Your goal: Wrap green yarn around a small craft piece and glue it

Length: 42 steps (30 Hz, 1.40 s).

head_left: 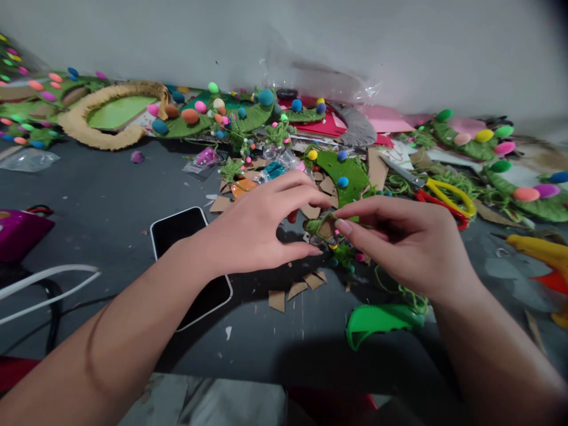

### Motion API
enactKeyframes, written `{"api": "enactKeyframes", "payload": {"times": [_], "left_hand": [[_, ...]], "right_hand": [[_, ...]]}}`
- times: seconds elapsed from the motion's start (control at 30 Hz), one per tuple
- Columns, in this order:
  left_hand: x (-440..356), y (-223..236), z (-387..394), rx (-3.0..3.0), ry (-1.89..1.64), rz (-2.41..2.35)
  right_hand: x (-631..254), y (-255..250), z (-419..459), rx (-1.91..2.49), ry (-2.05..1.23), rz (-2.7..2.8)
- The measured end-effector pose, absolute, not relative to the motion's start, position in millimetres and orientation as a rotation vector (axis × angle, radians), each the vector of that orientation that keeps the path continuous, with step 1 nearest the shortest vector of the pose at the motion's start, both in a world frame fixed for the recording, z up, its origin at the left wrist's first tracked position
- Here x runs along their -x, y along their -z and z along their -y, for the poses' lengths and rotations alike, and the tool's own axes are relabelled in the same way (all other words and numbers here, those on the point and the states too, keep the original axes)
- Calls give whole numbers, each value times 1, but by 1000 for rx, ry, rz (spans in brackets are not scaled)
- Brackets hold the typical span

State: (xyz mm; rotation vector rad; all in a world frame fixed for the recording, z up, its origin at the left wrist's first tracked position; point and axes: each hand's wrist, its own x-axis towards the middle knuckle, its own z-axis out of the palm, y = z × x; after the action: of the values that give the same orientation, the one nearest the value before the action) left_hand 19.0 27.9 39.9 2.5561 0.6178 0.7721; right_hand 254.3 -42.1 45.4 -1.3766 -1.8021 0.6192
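Note:
Near the middle of the table, my right hand (406, 242) pinches a small piece of cardboard wrapped in green yarn (326, 226) between thumb and fingers. My left hand (270, 225) is beside it, thumb and fingers apart with a gap between them, holding nothing that I can see. Below the piece lies a tuft of green yarn with small pink and yellow balls (344, 257). Several cardboard scraps (296, 290) are scattered nearer to me. A green-handled cutter (384, 319) lies below my right hand.
A phone (180, 228) lies partly under my left forearm. Scissors with red and yellow handles (446, 198) and a yellow glue gun (539, 251) are at the right. Along the wall are green yarn-wrapped shapes with coloured balls (252, 120) and a tan ring (77, 125).

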Motion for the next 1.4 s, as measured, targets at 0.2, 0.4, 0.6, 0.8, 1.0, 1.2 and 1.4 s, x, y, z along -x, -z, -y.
{"api": "enactKeyframes", "payload": {"times": [0.2, 0.4, 0.6, 0.8, 1.0, 1.2, 1.4], "left_hand": [[-19, -41, -27, -2515, -753, -658], [-19, -40, -27, -2514, -789, -603], [-18, -37, -31, -2547, -807, -489], [-19, -41, -31, -2488, -789, -456], [-19, -47, -28, -2487, -746, -525], [-19, -44, -30, -2503, -780, -507], [-21, -45, -28, -2488, -764, -542]], "right_hand": [[-251, -51, 42, 1326, -473, 1881], [-252, -46, 39, 1311, -467, 1841], [-252, -49, 38, 1337, -754, 1742], [-248, -51, 38, 1335, -912, 1647], [-249, -50, 40, 1416, -930, 1637], [-247, -48, 41, 1446, -896, 1653], [-247, -49, 39, 1413, -888, 1657]]}}
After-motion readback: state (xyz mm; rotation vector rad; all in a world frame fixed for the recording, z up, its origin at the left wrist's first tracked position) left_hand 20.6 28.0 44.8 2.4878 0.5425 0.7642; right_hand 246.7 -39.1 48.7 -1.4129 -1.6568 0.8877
